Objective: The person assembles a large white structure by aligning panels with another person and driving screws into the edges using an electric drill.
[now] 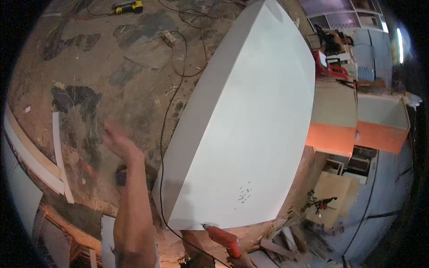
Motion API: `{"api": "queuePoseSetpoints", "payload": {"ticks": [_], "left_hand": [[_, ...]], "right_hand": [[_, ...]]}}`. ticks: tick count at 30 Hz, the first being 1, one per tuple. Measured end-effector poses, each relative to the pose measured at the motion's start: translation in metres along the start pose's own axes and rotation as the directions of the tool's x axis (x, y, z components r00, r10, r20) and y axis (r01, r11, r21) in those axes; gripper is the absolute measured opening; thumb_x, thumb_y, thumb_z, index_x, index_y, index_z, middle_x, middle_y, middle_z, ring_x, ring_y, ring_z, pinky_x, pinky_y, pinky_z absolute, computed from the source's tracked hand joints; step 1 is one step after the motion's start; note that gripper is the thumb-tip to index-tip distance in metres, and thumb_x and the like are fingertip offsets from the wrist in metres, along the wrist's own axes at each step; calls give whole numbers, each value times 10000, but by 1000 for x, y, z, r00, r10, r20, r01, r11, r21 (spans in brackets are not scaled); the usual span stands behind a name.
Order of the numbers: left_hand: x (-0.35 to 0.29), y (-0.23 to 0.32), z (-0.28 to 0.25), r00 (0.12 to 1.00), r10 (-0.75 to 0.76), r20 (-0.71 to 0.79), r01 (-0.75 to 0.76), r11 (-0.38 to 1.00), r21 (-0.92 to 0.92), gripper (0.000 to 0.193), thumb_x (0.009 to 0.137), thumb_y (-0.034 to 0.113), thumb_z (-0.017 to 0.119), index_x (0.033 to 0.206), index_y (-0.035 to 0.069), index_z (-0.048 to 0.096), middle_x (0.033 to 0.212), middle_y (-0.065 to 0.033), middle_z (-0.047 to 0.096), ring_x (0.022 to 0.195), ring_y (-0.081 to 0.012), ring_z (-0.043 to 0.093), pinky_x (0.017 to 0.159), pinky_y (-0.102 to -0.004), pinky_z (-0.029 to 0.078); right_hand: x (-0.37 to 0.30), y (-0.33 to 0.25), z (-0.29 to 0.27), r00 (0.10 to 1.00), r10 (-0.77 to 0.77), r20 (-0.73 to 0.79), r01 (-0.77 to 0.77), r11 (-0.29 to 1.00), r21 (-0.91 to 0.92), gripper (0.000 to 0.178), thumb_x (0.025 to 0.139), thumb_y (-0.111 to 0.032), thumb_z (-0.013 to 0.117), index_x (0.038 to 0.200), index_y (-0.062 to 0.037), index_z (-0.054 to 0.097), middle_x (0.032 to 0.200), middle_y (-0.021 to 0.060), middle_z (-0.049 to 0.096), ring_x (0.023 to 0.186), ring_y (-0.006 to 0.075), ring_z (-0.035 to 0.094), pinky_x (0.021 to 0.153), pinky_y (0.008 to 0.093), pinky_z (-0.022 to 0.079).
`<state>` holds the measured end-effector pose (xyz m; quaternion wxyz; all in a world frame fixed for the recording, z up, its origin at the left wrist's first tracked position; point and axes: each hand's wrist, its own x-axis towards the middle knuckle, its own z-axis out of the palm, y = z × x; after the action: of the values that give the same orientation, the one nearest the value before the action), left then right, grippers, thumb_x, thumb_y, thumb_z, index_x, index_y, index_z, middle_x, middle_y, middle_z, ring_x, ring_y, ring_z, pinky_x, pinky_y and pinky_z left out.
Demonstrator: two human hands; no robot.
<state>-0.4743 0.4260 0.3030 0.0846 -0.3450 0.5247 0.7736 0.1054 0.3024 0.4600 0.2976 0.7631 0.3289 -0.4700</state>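
A large white box-like cabinet (254,125) lies across the middle, its broad flat panel facing up. Several small dark screws (245,194) are scattered on that panel near its close end. At the lower edge, my right hand (240,260) is wrapped round the handle of a red power drill (223,239). The drill's tip points left, over the panel's near edge; whether it touches is unclear. My left hand (119,142) is held out above the floor, left of the cabinet. Its fingers are stretched out, slightly smeared by motion, with nothing seen in them.
A dark cable (163,161) runs along the cabinet's left side towards a socket block (169,38). On the stained floor lie a yellow power tool (127,7) and white strips (57,147). Orange-sided boxes (330,136), a red chair (330,69) and wood offcuts (288,241) stand or lie right.
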Motion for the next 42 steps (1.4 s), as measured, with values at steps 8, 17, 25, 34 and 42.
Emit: {"api": "queuePoseSetpoints", "payload": {"ticks": [8,17,25,34,42], "left_hand": [[-283,2,125,-166,472,866,-709,553,-438,297,803,152,529,1037,-31,544,1117,-204,559,1065,-306,535,997,-458,353],[-93,-149,-148,734,-325,596,-399,504,766,309,970,207,394,1191,-1,455,1173,-218,553,1082,-377,534,927,-434,418],[-106,-123,-250,666,-288,688,-530,467,708,305,996,242,346,1137,-1,464,1160,-234,569,1080,-382,557,898,-420,439],[-109,-110,-257,612,-217,760,-592,511,623,343,994,248,362,1177,-27,455,1180,-234,565,1059,-379,563,872,-418,460],[-128,-117,-234,593,-200,780,-627,491,604,268,992,242,362,1008,-6,463,1161,-240,563,1010,-409,561,852,-447,457]], "right_hand": [[-36,-41,24,996,-69,51,72,995,-63,243,755,-45,655,981,-12,573,666,73,558,595,167,570,465,318,429],[-14,-38,10,992,-117,42,119,991,-54,246,731,-89,692,912,2,551,759,84,597,648,183,637,597,342,532],[-6,-9,26,974,-208,93,195,972,129,360,750,-44,678,1065,2,509,898,100,591,804,193,634,654,345,546],[38,-68,55,846,-515,141,529,844,-93,213,850,-70,568,1037,21,618,915,78,639,871,179,597,802,339,473],[8,-151,44,803,-558,209,595,774,-218,252,856,-45,574,1092,28,625,991,77,643,912,127,573,864,287,438]]}}
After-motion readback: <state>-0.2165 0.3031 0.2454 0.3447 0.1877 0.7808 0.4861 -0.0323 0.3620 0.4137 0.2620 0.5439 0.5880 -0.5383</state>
